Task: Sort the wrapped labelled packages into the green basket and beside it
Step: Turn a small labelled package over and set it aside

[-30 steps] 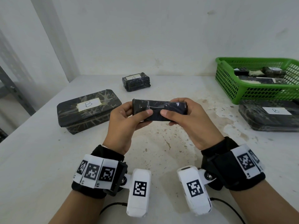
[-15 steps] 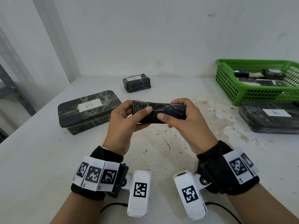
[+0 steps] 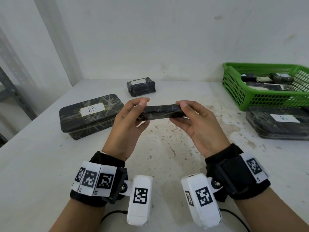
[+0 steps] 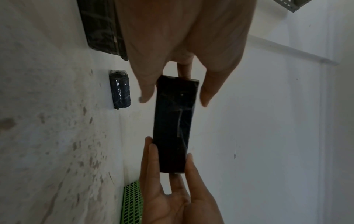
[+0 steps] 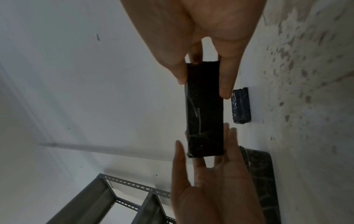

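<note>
I hold a slim black wrapped package [image 3: 161,112] level above the table's middle. My left hand [image 3: 143,113] pinches its left end and my right hand [image 3: 178,113] pinches its right end. No label shows on it in any view. In the left wrist view the package [image 4: 174,125] runs from my left hand [image 4: 175,94] to the other hand's fingers [image 4: 153,153]. In the right wrist view my right hand [image 5: 204,84] grips the package [image 5: 204,115] at one end. The green basket [image 3: 260,97] stands at the far right with several wrapped packages inside.
A large package marked B [image 3: 90,118] lies to the left. A small package marked A [image 3: 141,87] sits near the back wall. Another B package [image 3: 280,124] lies in front of the basket. A grey metal rack [image 5: 107,197] stands off the table's left side.
Both hands have turned the package from its broad face towards me to lying flat, edge-on. The fingers have shifted out to its two ends.
</note>
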